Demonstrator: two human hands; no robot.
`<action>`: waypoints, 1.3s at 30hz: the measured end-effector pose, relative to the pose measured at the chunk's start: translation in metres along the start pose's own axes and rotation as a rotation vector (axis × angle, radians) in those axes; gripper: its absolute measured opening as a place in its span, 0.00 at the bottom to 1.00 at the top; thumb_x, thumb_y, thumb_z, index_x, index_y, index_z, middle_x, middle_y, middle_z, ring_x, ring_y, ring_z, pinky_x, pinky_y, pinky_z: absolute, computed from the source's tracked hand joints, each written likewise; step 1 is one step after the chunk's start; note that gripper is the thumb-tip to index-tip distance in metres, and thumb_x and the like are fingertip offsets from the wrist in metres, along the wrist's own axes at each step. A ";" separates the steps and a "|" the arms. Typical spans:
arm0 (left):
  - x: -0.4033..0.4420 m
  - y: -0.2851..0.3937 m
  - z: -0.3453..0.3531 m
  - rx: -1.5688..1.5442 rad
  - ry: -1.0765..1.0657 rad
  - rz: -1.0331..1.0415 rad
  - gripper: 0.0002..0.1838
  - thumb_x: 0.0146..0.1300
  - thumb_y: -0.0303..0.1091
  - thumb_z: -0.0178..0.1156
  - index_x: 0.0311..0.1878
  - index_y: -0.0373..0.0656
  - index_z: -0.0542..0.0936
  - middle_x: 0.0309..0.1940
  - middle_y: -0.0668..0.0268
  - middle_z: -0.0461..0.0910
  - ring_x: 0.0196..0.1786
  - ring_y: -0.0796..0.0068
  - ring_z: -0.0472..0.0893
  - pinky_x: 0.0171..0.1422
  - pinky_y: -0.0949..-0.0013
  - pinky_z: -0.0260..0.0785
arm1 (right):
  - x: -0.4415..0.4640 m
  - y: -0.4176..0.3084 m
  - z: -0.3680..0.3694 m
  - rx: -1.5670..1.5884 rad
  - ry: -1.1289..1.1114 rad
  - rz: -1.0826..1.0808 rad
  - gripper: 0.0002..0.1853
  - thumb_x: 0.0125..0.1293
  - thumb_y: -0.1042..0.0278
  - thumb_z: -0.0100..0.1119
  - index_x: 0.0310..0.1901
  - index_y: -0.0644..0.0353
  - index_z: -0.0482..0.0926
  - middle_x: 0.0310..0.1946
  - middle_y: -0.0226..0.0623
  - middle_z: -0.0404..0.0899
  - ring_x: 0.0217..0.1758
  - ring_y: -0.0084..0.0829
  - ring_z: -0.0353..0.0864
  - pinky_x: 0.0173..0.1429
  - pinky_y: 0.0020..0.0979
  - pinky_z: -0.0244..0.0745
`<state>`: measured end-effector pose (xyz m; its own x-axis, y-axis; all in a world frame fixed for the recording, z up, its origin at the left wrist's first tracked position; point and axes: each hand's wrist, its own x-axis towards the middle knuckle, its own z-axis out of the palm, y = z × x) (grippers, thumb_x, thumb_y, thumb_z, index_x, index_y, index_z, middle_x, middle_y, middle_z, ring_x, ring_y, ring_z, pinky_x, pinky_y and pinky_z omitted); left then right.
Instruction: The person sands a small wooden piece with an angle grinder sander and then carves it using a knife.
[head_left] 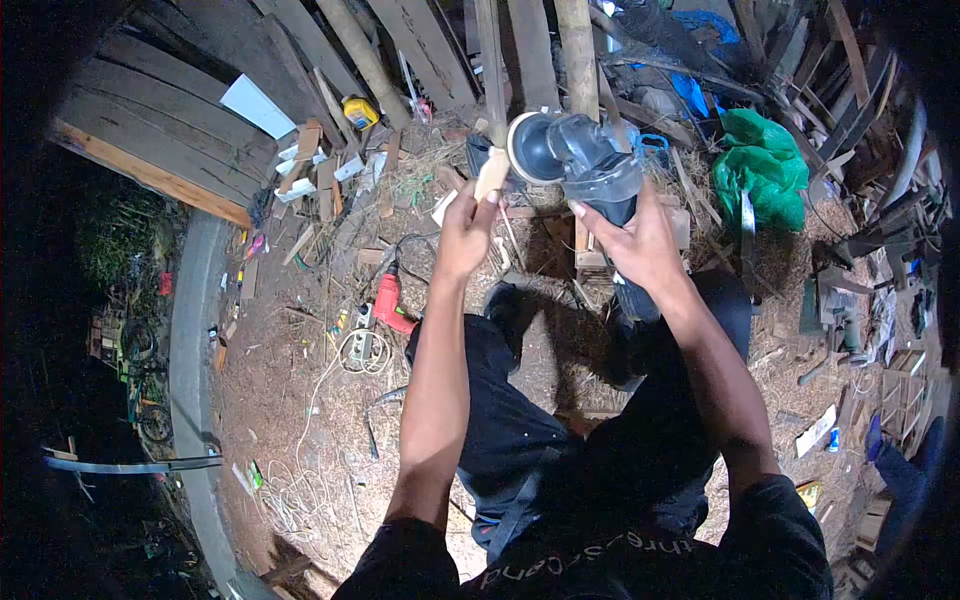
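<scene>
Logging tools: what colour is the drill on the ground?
The drill is red, in the head view.

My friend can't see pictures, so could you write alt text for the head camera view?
A person's left hand holds a small wooden piece close to the round pad of a power tool, gripped in the right hand. A red drill lies on the littered ground.

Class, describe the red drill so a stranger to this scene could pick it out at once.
Start at the person's left forearm, stretched up the picture. On the ground just left of it, beyond the coiled pale cord, lies the drill. Its red body sets it apart from cord and ground.
</scene>
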<state>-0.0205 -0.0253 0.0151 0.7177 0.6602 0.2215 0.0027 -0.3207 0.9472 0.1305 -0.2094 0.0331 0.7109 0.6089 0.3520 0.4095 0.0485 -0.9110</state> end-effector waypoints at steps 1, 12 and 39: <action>0.002 0.000 -0.002 -0.034 0.033 0.023 0.13 0.73 0.30 0.53 0.56 0.36 0.75 0.38 0.70 0.78 0.40 0.83 0.74 0.45 0.78 0.65 | 0.001 0.001 -0.002 0.008 -0.010 0.010 0.34 0.55 0.57 0.74 0.54 0.74 0.71 0.44 0.54 0.83 0.49 0.41 0.85 0.54 0.38 0.77; 0.016 -0.009 -0.018 0.024 -0.024 0.000 0.14 0.75 0.40 0.51 0.52 0.40 0.76 0.34 0.75 0.72 0.37 0.84 0.68 0.44 0.76 0.61 | -0.005 -0.001 -0.001 -0.010 -0.097 0.040 0.30 0.58 0.64 0.73 0.57 0.69 0.70 0.48 0.42 0.81 0.50 0.27 0.80 0.59 0.32 0.73; 0.014 -0.014 -0.028 0.083 -0.011 0.105 0.15 0.74 0.36 0.54 0.57 0.38 0.77 0.39 0.73 0.76 0.42 0.84 0.70 0.49 0.76 0.64 | -0.002 -0.007 -0.009 0.116 -0.139 0.064 0.32 0.56 0.59 0.75 0.56 0.69 0.72 0.48 0.46 0.82 0.52 0.32 0.82 0.59 0.35 0.74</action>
<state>-0.0301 0.0077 0.0118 0.7247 0.6128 0.3151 -0.0151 -0.4431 0.8964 0.1313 -0.2177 0.0404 0.6441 0.7170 0.2667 0.2913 0.0925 -0.9522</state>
